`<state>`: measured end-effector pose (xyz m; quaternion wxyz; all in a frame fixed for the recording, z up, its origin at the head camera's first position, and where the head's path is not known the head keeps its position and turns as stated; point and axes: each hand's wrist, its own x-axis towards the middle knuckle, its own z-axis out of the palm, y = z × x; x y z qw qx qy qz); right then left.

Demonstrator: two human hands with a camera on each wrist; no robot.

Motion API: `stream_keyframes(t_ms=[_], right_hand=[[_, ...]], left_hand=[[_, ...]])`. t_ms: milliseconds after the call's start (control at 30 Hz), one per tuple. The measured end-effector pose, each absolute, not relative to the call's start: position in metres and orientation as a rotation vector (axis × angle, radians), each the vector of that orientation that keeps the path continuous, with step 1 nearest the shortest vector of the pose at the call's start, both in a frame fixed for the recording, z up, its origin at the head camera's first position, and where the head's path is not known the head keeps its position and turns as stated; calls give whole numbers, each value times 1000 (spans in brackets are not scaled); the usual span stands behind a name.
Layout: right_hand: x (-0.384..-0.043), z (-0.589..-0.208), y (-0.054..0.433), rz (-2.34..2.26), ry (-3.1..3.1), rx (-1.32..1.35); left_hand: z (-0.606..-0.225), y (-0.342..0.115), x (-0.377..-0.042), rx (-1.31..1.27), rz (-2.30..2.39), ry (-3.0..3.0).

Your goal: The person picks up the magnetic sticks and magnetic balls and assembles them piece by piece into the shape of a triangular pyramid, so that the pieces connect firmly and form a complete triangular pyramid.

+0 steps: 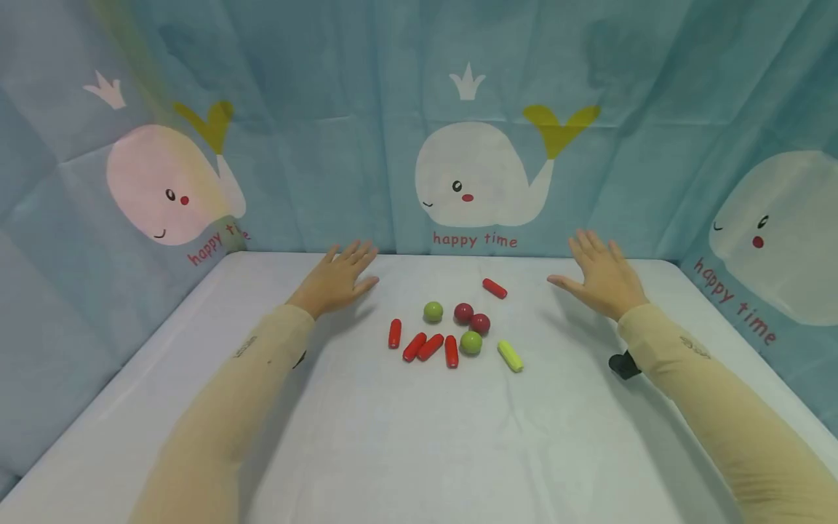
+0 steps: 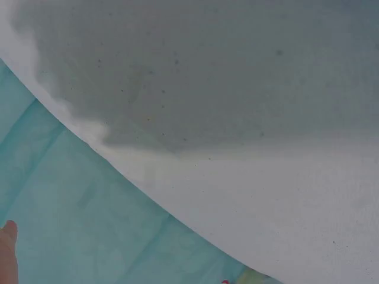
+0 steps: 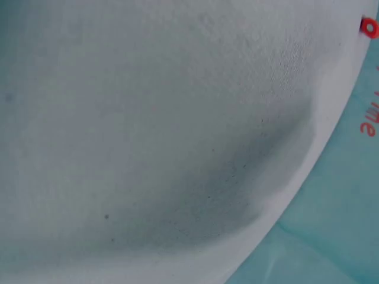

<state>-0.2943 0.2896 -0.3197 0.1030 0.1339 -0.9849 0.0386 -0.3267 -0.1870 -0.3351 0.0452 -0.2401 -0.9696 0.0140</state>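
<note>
In the head view my left hand (image 1: 335, 280) hangs over the table's far left part, fingers straight and spread, holding nothing. My right hand (image 1: 605, 276) mirrors it on the far right, also spread and holding nothing. Between them lie several short red sticks (image 1: 431, 347), one of them, a red stick (image 1: 495, 288), apart at the back. Two green balls (image 1: 433, 311) and two dark red balls (image 1: 463, 314) sit among them. A yellow-green stick (image 1: 510, 356) lies to the right, nearer my right hand. In the left wrist view only a fingertip (image 2: 9, 251) shows.
A white cloth-like surface covers the table (image 1: 419, 437). Behind it hangs a blue curtain (image 1: 366, 175) printed with whales, and more of it stands at both sides. A black object (image 1: 625, 365) is at my right wrist. The right wrist view shows a red stick's hollow end (image 3: 370, 27).
</note>
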Motion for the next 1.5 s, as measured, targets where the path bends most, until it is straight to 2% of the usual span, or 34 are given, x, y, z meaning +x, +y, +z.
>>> stream_keyframes(t_ms=[1500], right_hand=[[-256, -327, 245, 73, -2918, 685]], left_hand=[[-340, -177, -294, -991, 14, -2831]])
